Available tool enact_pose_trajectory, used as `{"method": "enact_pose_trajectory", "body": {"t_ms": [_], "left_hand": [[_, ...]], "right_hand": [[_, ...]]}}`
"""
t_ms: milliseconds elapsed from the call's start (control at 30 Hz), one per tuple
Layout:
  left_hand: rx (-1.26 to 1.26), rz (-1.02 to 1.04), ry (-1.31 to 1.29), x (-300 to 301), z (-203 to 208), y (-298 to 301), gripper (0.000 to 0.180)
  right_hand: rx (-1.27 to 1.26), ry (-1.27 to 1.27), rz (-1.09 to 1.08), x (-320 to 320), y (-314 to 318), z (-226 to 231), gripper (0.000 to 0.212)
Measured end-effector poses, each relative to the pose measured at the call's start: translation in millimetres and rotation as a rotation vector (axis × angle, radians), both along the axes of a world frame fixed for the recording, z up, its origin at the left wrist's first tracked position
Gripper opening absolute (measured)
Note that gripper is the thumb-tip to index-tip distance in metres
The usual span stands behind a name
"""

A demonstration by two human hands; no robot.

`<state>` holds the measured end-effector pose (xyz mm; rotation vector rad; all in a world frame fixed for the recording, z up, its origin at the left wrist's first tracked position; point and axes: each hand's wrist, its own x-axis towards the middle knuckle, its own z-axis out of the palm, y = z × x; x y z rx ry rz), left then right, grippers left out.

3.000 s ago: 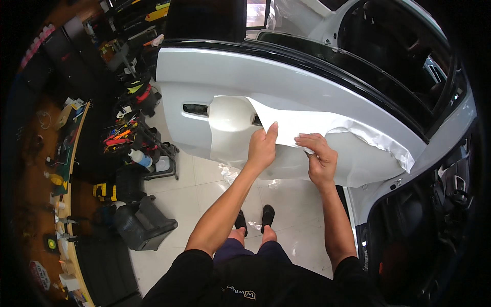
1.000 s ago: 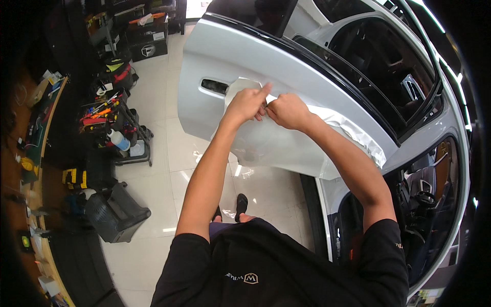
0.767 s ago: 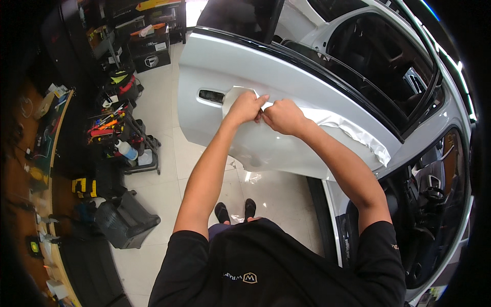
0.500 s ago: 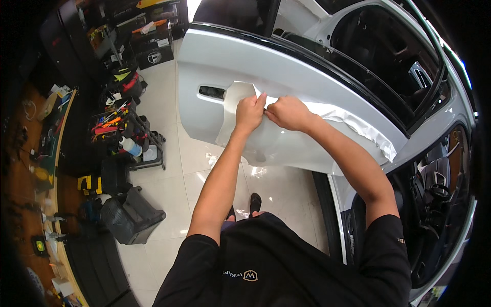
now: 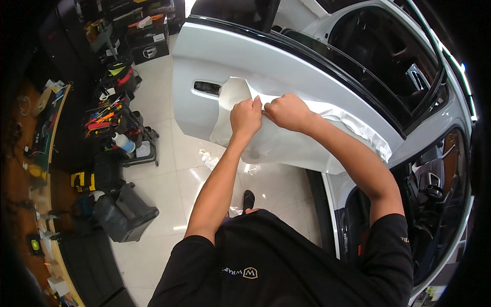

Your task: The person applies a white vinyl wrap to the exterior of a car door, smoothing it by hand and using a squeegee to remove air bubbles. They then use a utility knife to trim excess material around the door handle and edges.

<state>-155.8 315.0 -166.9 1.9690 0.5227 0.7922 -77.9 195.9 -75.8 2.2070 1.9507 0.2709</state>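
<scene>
Both of my hands are closed on a sheet of pale, glossy film (image 5: pixel 233 91) in front of an open light-grey car door (image 5: pixel 225 48). My left hand (image 5: pixel 246 120) pinches it with the thumb upward, just right of the door handle recess (image 5: pixel 206 88). Close beside it, my right hand (image 5: pixel 287 112) makes a fist, its knuckles nearly against the left thumb. From the right hand a crumpled white strip of the film (image 5: pixel 353 127) trails along the door toward its hinge side. The exact pinch points are hidden by my fingers.
A tool cart (image 5: pixel 140 156) with screwdrivers and a spray bottle (image 5: pixel 123 142) stands at the left. Near it are a black step stool (image 5: pixel 126 212) and a cluttered wooden workbench (image 5: pixel 53 153). White film scraps (image 5: pixel 208 159) lie on the tiled floor. The car's interior (image 5: pixel 432 204) shows at the right.
The whole view has shifted slightly, so the door appears a little farther left and up. My left hand has lowered slightly against the door; both hands keep hold of the film.
</scene>
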Motion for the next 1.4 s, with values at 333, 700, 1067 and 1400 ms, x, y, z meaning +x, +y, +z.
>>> {"method": "enact_pose_trajectory", "body": {"t_ms": [333,700,1067,1400], "left_hand": [[-0.315,-0.029,-0.185,9.9,-24.3,-8.0,0.025],[-0.221,0.077,-0.288,12.5,-29.4,-15.9,0.024],[-0.318,0.198,-0.313,1.2,-24.1,-47.5,0.020],[-0.391,0.206,-0.379,-1.0,-24.6,-62.0,0.018]], "right_hand": [[0.018,-0.013,-0.467,-28.5,81.4,24.7,0.023],[-0.158,-0.240,-0.278,-19.7,91.3,14.8,0.011],[-0.372,-0.348,-0.098,-40.5,86.0,23.0,0.007],[-0.452,-0.363,-0.066,-51.0,82.4,26.3,0.006]]}}
